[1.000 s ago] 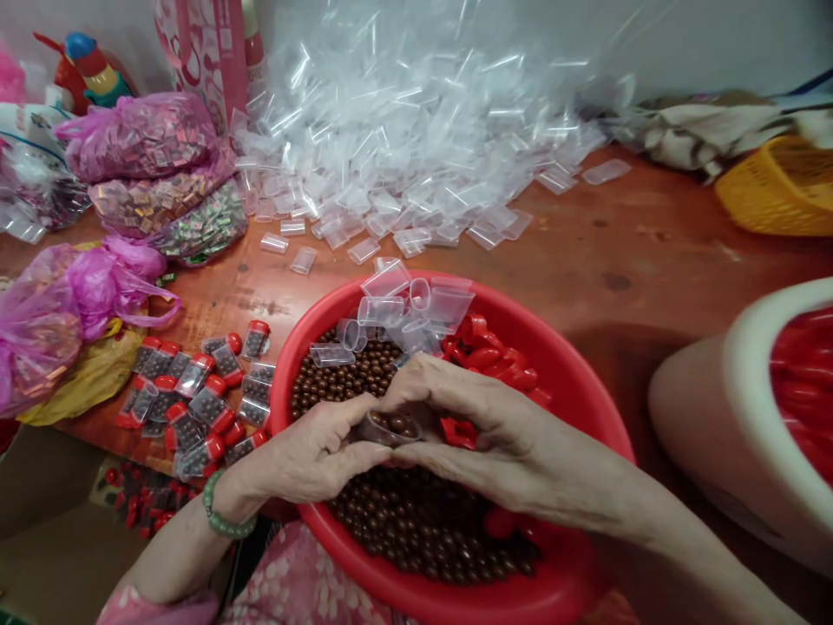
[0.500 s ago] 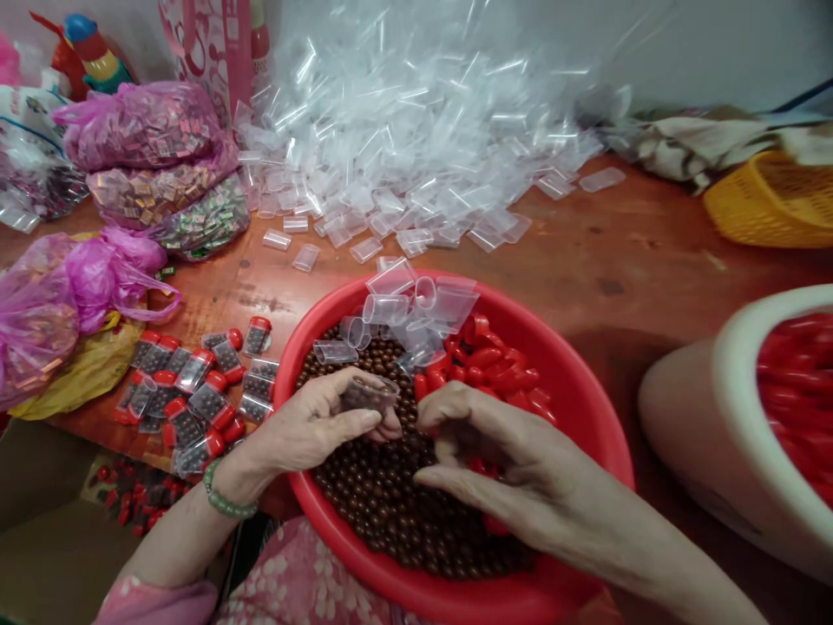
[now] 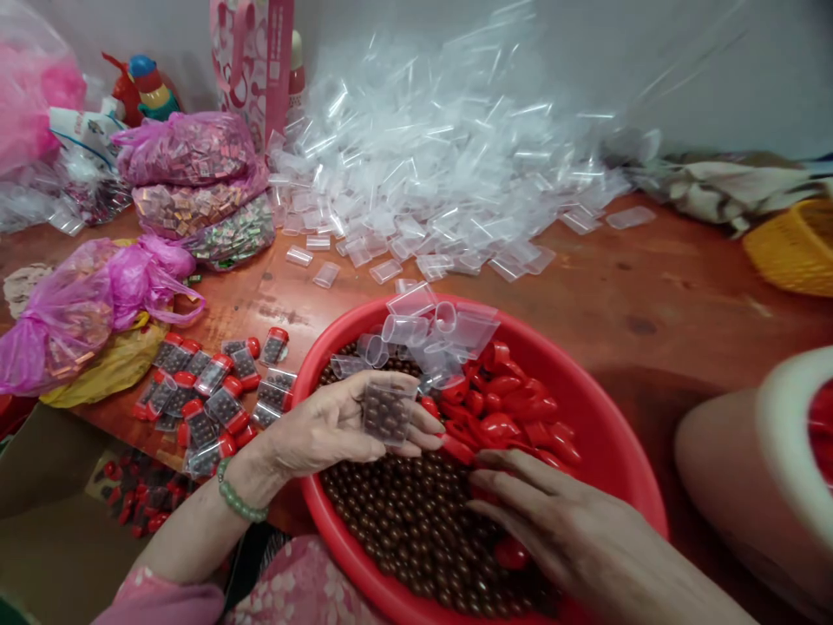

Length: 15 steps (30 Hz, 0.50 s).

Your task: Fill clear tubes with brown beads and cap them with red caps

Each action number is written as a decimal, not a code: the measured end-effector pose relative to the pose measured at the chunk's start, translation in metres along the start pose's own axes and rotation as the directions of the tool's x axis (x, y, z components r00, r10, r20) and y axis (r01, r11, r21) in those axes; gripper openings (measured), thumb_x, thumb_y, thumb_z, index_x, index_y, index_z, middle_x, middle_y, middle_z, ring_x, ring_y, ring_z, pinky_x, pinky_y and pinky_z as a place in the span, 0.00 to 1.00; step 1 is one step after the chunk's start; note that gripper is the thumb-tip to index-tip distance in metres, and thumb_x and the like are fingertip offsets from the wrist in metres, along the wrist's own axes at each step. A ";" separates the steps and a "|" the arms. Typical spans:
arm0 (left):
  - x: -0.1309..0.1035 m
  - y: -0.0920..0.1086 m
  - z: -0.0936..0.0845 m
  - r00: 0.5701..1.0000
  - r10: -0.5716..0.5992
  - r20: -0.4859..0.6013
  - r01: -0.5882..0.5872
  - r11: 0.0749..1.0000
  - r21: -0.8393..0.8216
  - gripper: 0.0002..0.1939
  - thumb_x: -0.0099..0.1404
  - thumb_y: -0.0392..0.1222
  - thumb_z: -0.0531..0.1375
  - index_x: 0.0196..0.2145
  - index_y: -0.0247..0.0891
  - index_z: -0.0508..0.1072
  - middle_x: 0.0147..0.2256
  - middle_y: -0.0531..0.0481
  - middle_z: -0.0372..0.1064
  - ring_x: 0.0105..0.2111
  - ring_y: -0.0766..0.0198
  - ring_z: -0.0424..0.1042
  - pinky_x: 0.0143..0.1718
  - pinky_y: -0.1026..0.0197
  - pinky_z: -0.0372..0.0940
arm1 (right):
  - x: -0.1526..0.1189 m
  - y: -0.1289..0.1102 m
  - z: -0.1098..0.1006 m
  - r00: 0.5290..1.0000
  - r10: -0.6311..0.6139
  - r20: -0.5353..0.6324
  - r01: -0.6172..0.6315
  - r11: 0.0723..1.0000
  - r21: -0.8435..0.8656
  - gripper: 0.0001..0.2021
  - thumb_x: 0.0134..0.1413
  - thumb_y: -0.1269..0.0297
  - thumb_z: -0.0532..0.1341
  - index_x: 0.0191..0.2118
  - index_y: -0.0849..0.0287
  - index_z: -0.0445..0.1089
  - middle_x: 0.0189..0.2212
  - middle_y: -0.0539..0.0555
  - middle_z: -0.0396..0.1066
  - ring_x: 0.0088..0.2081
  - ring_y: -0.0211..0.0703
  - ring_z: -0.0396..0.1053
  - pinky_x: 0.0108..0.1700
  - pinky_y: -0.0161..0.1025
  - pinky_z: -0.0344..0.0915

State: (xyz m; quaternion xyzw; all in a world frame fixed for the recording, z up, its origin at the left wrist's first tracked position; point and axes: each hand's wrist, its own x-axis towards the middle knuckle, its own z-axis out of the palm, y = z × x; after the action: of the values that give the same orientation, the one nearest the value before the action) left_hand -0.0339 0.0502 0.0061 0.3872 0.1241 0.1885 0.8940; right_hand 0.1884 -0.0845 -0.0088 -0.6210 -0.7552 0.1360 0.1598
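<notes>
My left hand (image 3: 344, 425) holds a clear plastic tube (image 3: 389, 412) filled with small brown balls, lying across its fingers above the red basin (image 3: 644, 482). My right hand (image 3: 540, 512) is at the right part of the basin, its fingers around a red cap (image 3: 457, 449) whose tip points towards the left fingers. Brown balls (image 3: 416, 521) fill the lower part of the basin. Red caps (image 3: 514, 404) are heaped at its right, and empty clear tubes (image 3: 407, 330) lie at its back edge.
Filled, red-capped tubes (image 3: 225, 404) lie left of the basin, above a cardboard box (image 3: 45, 503). Behind is a large heap of clear tubes (image 3: 442, 165). Pink bags (image 3: 195, 148) stand at the left. A white bucket (image 3: 735, 443) and yellow basket (image 3: 790, 247) are at the right.
The view has shifted up and left. My left hand has turned the tube so its flat side shows. My right hand has moved down and away from it, to the red caps.
</notes>
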 end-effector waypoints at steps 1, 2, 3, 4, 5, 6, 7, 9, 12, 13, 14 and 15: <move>0.000 0.000 0.001 1.000 -0.002 -0.007 0.002 1.000 0.007 0.25 0.58 0.34 0.64 0.53 0.36 0.64 0.47 0.37 0.72 0.49 0.55 0.74 0.53 0.51 0.65 | 0.002 -0.001 -0.005 1.000 -0.022 0.004 0.022 0.999 0.050 0.14 0.62 0.66 0.51 0.34 0.52 0.74 0.31 0.54 0.76 0.29 0.42 0.76 0.28 0.33 0.73; 0.000 0.000 0.002 1.000 -0.004 -0.018 0.005 1.000 0.020 0.23 0.60 0.36 0.63 0.53 0.36 0.65 0.47 0.37 0.72 0.48 0.55 0.74 0.52 0.51 0.65 | 0.004 -0.001 -0.010 0.999 -0.046 0.015 0.045 0.993 0.106 0.15 0.63 0.64 0.51 0.35 0.52 0.75 0.31 0.54 0.77 0.29 0.42 0.76 0.28 0.33 0.74; -0.001 0.001 0.003 1.000 -0.006 -0.030 0.007 0.999 0.041 0.22 0.62 0.38 0.63 0.53 0.36 0.65 0.47 0.37 0.72 0.47 0.56 0.74 0.52 0.51 0.66 | 0.006 -0.001 -0.016 0.998 -0.054 0.019 0.050 0.984 0.170 0.14 0.63 0.63 0.51 0.37 0.52 0.76 0.31 0.54 0.77 0.29 0.43 0.77 0.27 0.33 0.74; -0.001 0.001 0.004 0.999 -0.001 -0.040 0.003 0.998 0.070 0.21 0.63 0.39 0.62 0.53 0.37 0.65 0.46 0.37 0.72 0.46 0.57 0.74 0.51 0.52 0.66 | 0.007 -0.002 -0.021 0.999 -0.032 0.011 0.029 0.973 0.230 0.14 0.63 0.61 0.53 0.37 0.51 0.76 0.30 0.54 0.78 0.29 0.43 0.77 0.27 0.33 0.74; -0.002 0.002 0.006 0.999 0.006 -0.054 0.000 0.994 0.109 0.20 0.64 0.40 0.61 0.53 0.37 0.65 0.46 0.38 0.72 0.46 0.57 0.74 0.50 0.54 0.66 | 0.009 -0.002 -0.025 1.000 0.014 -0.002 -0.013 0.959 0.284 0.12 0.62 0.60 0.55 0.38 0.50 0.77 0.31 0.54 0.78 0.30 0.44 0.77 0.28 0.33 0.75; -0.003 0.002 0.007 0.998 0.013 -0.069 -0.002 0.988 0.152 0.20 0.64 0.40 0.61 0.53 0.37 0.65 0.46 0.38 0.71 0.46 0.58 0.73 0.49 0.55 0.66 | 0.010 -0.004 -0.029 0.997 0.078 -0.025 -0.065 0.937 0.342 0.11 0.60 0.59 0.57 0.39 0.50 0.78 0.33 0.53 0.79 0.32 0.45 0.78 0.30 0.34 0.75; -0.004 0.003 0.008 0.997 0.021 -0.079 -0.005 0.982 0.190 0.19 0.65 0.40 0.60 0.53 0.37 0.65 0.46 0.39 0.71 0.46 0.60 0.73 0.49 0.56 0.66 | 0.011 -0.006 -0.032 0.987 0.156 -0.040 -0.126 0.903 0.411 0.10 0.58 0.58 0.59 0.40 0.49 0.78 0.34 0.53 0.79 0.33 0.46 0.78 0.32 0.35 0.76; -0.006 0.005 0.009 0.996 0.040 -0.083 -0.020 0.974 0.228 0.18 0.67 0.39 0.58 0.54 0.37 0.65 0.46 0.40 0.71 0.45 0.62 0.72 0.48 0.58 0.65 | 0.013 -0.012 -0.035 0.940 0.339 -0.027 -0.263 0.775 0.574 0.12 0.53 0.54 0.63 0.40 0.51 0.78 0.33 0.53 0.79 0.29 0.45 0.77 0.30 0.36 0.76; -0.008 0.006 0.010 0.997 0.034 -0.076 -0.018 0.979 0.205 0.17 0.67 0.38 0.58 0.53 0.37 0.66 0.45 0.41 0.71 0.44 0.63 0.72 0.47 0.59 0.65 | 0.021 -0.025 -0.032 0.806 0.585 0.084 -0.413 0.456 0.788 0.15 0.45 0.53 0.68 0.38 0.54 0.77 0.26 0.52 0.78 0.21 0.41 0.73 0.22 0.34 0.73; -0.008 0.005 0.010 0.997 0.022 -0.077 -0.007 0.981 0.192 0.16 0.66 0.38 0.59 0.52 0.37 0.67 0.45 0.41 0.72 0.44 0.63 0.73 0.47 0.60 0.66 | 0.025 -0.030 -0.031 0.763 0.635 0.120 -0.422 0.350 0.836 0.15 0.42 0.54 0.70 0.38 0.55 0.76 0.25 0.51 0.77 0.20 0.40 0.72 0.21 0.34 0.72; -0.007 0.004 0.010 0.997 0.006 -0.081 0.008 0.984 0.179 0.16 0.66 0.39 0.60 0.51 0.36 0.68 0.45 0.41 0.72 0.44 0.63 0.73 0.46 0.60 0.66 | 0.029 -0.033 -0.029 0.734 0.663 0.146 -0.409 0.259 0.875 0.16 0.39 0.55 0.72 0.36 0.55 0.75 0.24 0.50 0.76 0.19 0.39 0.71 0.21 0.33 0.72; -0.007 0.003 0.010 0.996 -0.008 -0.084 0.022 0.986 0.165 0.16 0.65 0.40 0.60 0.51 0.36 0.69 0.45 0.41 0.72 0.43 0.63 0.73 0.46 0.60 0.66 | 0.033 -0.035 -0.027 0.719 0.672 0.176 -0.391 0.182 0.902 0.17 0.37 0.56 0.73 0.35 0.55 0.73 0.23 0.49 0.76 0.19 0.38 0.71 0.21 0.32 0.71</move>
State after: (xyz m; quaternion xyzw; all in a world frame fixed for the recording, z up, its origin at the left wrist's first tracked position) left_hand -0.0376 0.0427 0.0156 0.4509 0.1790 0.1868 0.8542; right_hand 0.1618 -0.0585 0.0324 -0.6679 -0.2602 0.4813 0.5046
